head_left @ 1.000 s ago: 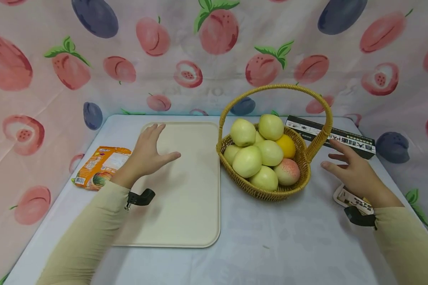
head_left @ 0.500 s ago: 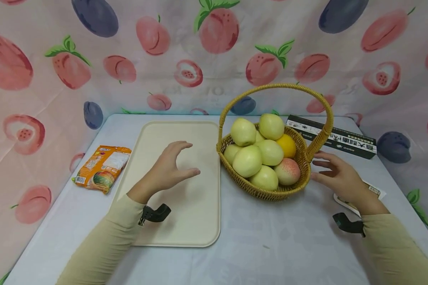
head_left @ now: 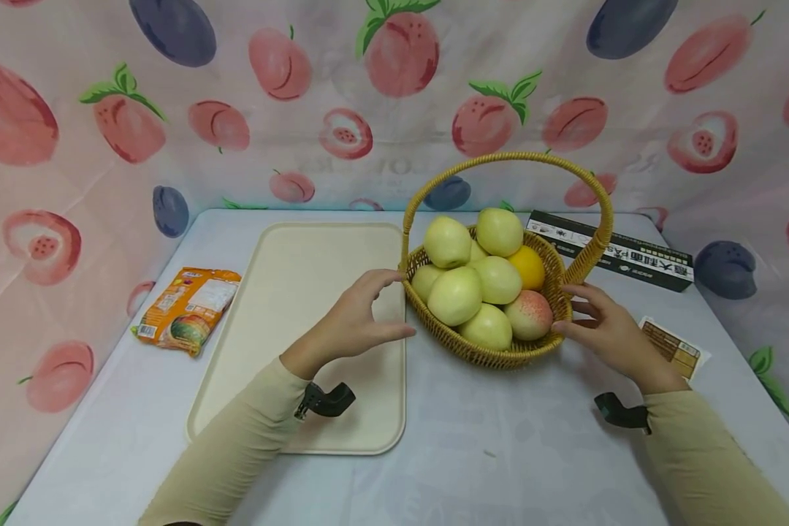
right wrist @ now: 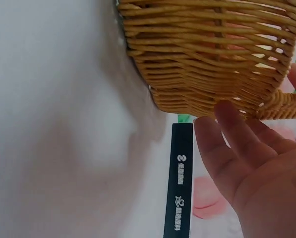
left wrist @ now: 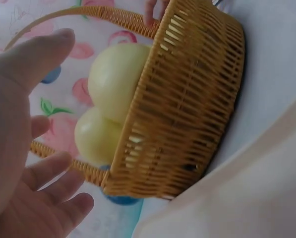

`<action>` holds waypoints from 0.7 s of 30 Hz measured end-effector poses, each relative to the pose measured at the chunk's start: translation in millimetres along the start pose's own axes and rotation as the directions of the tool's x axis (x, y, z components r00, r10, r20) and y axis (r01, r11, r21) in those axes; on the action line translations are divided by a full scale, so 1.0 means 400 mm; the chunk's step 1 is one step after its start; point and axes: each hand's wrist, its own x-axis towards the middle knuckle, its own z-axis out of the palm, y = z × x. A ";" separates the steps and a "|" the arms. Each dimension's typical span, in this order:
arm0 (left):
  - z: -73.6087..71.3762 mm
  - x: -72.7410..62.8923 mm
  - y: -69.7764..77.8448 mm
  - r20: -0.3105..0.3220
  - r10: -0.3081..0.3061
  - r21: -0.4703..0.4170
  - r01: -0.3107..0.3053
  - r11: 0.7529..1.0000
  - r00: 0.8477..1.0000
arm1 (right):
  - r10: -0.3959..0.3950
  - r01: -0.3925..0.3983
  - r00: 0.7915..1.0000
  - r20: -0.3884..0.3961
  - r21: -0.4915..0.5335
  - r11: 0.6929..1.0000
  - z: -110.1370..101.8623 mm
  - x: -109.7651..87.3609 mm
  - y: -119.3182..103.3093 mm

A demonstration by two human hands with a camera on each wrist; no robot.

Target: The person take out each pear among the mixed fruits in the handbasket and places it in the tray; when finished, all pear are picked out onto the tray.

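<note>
A brown wicker basket with a tall arched handle stands right of the middle in the head view. It holds several pale green apples, an orange and a pinkish peach. My left hand is spread at the basket's left side, fingertips right at the rim and thumb apart below. In the left wrist view, its fingers are relaxed and hold nothing. At the basket's right side, my right hand has its fingertips right at the wicker wall near the handle's foot, fingers loosely extended.
A cream tray lies left of the basket, under the left forearm. Left of it lies an orange snack packet. A long black box rests behind the basket at right; a flat brown-and-white packet lies beside the right hand.
My left hand has moved right and down across the tray to the basket's left side. My right hand has come left to the basket's right rim, uncovering the brown packet. The basket stays put.
</note>
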 end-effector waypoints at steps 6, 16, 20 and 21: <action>0.024 0.022 0.015 0.057 0.019 -0.009 -0.018 1.000 0.998 | 0.021 -0.021 0.999 0.029 -0.010 1.000 0.011 -0.002 -0.004; 0.053 0.053 0.037 0.085 0.030 0.015 -0.031 0.999 0.996 | 0.016 -0.016 0.998 0.055 -0.008 1.000 0.018 -0.004 0.009; 0.061 0.062 0.046 0.092 0.026 0.011 -0.027 1.000 0.995 | 0.011 -0.011 0.998 0.064 -0.001 1.000 0.018 -0.004 0.013; 0.064 0.065 0.047 0.094 0.026 0.011 -0.027 1.000 0.995 | 0.012 -0.012 0.998 0.067 0.000 1.000 0.018 -0.003 0.014</action>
